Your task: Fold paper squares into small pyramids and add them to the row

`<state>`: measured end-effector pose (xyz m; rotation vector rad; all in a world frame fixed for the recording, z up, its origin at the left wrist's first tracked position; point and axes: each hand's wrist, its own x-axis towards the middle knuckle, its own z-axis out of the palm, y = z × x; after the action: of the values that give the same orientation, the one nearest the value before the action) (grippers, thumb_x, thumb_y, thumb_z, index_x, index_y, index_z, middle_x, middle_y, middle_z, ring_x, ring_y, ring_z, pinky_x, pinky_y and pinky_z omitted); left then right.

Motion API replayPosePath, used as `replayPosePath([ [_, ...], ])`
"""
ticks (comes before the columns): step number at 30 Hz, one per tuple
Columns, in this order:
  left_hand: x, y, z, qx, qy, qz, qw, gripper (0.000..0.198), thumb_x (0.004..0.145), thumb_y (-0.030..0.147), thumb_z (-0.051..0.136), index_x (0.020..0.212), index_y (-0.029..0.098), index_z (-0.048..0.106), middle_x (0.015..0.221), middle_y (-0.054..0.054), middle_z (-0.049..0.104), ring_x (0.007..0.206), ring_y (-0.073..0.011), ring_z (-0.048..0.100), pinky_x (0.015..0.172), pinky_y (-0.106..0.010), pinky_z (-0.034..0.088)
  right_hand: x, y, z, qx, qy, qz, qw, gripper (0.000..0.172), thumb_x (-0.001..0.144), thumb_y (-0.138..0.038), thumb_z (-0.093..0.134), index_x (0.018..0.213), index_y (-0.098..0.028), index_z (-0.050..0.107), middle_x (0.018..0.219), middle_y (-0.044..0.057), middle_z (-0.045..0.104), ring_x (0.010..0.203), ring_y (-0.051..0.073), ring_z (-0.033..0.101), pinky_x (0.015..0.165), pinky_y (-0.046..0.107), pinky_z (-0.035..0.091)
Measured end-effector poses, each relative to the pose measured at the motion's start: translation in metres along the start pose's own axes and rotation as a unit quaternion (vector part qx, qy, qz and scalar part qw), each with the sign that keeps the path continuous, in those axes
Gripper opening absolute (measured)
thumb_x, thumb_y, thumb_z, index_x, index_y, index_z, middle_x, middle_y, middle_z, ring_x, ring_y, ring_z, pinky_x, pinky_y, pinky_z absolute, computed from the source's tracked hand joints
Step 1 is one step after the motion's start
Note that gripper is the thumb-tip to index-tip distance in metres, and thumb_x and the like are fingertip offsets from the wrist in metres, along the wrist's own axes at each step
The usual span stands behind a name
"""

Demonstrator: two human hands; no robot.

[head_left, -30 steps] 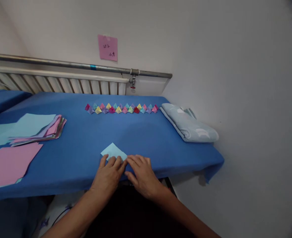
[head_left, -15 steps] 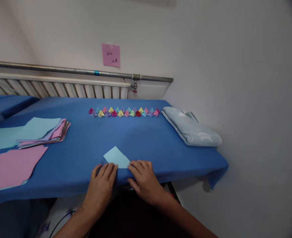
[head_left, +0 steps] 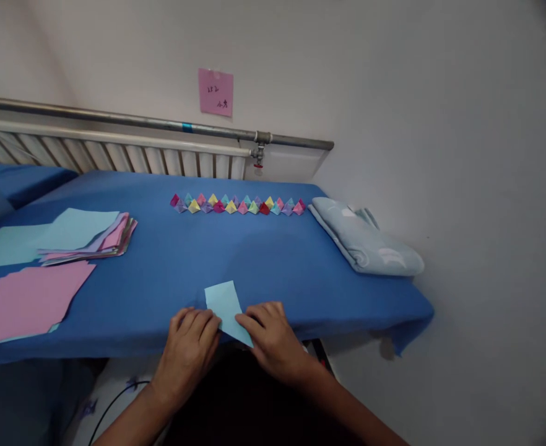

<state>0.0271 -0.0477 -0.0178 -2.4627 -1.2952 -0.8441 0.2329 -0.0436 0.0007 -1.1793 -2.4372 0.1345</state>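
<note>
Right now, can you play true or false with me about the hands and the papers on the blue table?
1. The left hand and the right hand both touch the light blue paper. True.
2. The row of little folded shapes sits at the near edge. False: it lies at the far side, by the radiator.
3. The note on the wall is pink. True.
4. The folded cloth lies on the left. False: it lies at the right end of the blue table.
5. The stack of sheets lies left of the hands. True.

Head view, down over table (head_left: 171, 260)
</note>
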Motion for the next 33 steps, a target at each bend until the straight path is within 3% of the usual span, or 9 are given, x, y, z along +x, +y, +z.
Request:
replayPosePath([
  [4,0.000,-0.001,-0.004,-0.039,0.025,0.001,0.999,0.018,0.089,0.011,0.047,0.095,0.018,0.062,0.092,-0.005,0.067,0.088,-0.0192,0.058,0.091,-0.041,0.037,-0.004,-0.003,-0.006,0.037,0.060,-0.012,0.997,0.030,0.084,-0.008,0.048,0.104,-0.023,0.063,0.105,0.007,0.061,0.096,0.021,0.052,0.083,0.037,0.036],
  [8,0.011,0.002,-0.026,-0.131,0.028,-0.039,0.990,0.014,0.090,0.018,0.049,0.092,0.022,0.062,0.092,-0.004,0.067,0.089,-0.0190,0.058,0.088,-0.040,0.039,0.005,-0.012,-0.030,0.152,0.098,-0.004,0.984,0.023,0.087,-0.012,0.045,0.098,-0.023,0.062,0.100,0.005,0.065,0.095,0.018,0.056,0.085,0.036,0.038],
  [12,0.033,0.006,-0.053,-0.297,-0.085,-0.175,0.935,0.021,0.089,0.035,0.048,0.078,0.022,0.060,0.076,0.001,0.063,0.073,-0.0148,0.059,0.068,-0.028,0.046,0.028,-0.019,-0.051,0.279,0.097,0.117,0.948,0.014,0.088,-0.023,0.048,0.086,-0.022,0.062,0.078,0.000,0.065,0.074,0.014,0.059,0.073,0.029,0.044],
  [14,0.041,0.003,-0.055,-0.350,-0.154,-0.243,0.892,0.027,0.089,0.039,0.046,0.071,0.021,0.057,0.066,0.003,0.059,0.061,-0.0128,0.056,0.056,-0.024,0.045,0.042,-0.015,-0.047,0.335,0.081,0.182,0.921,0.011,0.086,-0.024,0.050,0.086,-0.022,0.061,0.073,-0.002,0.063,0.067,0.013,0.057,0.063,0.024,0.044],
  [16,0.044,-0.005,-0.047,-0.337,-0.187,-0.270,0.882,0.028,0.088,0.038,0.046,0.070,0.021,0.057,0.063,0.003,0.059,0.059,-0.0137,0.056,0.054,-0.024,0.044,0.053,-0.007,-0.034,0.355,0.051,0.225,0.906,0.012,0.084,-0.022,0.051,0.092,-0.020,0.059,0.068,-0.004,0.061,0.059,0.011,0.055,0.056,0.022,0.042],
  [19,0.039,-0.018,-0.025,-0.211,-0.133,-0.241,0.938,0.016,0.084,0.030,0.049,0.077,0.019,0.061,0.074,-0.002,0.064,0.073,-0.0195,0.060,0.067,-0.033,0.047,0.062,0.007,-0.011,0.249,0.023,0.236,0.939,0.020,0.082,-0.015,0.051,0.099,-0.019,0.060,0.063,-0.004,0.060,0.058,0.012,0.055,0.060,0.024,0.041],
  [22,0.033,-0.022,-0.009,-0.150,-0.078,-0.156,0.973,0.019,0.087,0.018,0.043,0.092,0.020,0.062,0.088,-0.005,0.066,0.084,-0.0202,0.059,0.076,-0.036,0.044,0.064,0.013,0.002,0.124,0.002,0.201,0.972,0.027,0.083,-0.013,0.050,0.108,-0.018,0.059,0.071,0.000,0.066,0.070,0.016,0.060,0.072,0.029,0.039],
  [27,0.035,-0.011,0.001,-0.152,-0.092,0.007,0.984,0.028,0.090,0.011,0.039,0.102,0.022,0.062,0.101,-0.004,0.067,0.090,-0.0171,0.058,0.080,-0.034,0.039,0.070,0.016,0.004,0.028,-0.024,0.168,0.985,0.031,0.086,-0.016,0.049,0.116,-0.018,0.057,0.084,0.004,0.069,0.084,0.020,0.061,0.077,0.032,0.035],
  [33,0.037,-0.007,0.006,-0.107,-0.093,0.036,0.989,0.024,0.090,0.011,0.042,0.100,0.020,0.062,0.105,-0.006,0.066,0.093,-0.0190,0.057,0.081,-0.035,0.037,0.062,0.017,-0.011,-0.006,0.002,0.141,0.990,0.026,0.085,-0.016,0.051,0.110,-0.019,0.057,0.104,0.008,0.066,0.095,0.022,0.056,0.082,0.035,0.033],
])
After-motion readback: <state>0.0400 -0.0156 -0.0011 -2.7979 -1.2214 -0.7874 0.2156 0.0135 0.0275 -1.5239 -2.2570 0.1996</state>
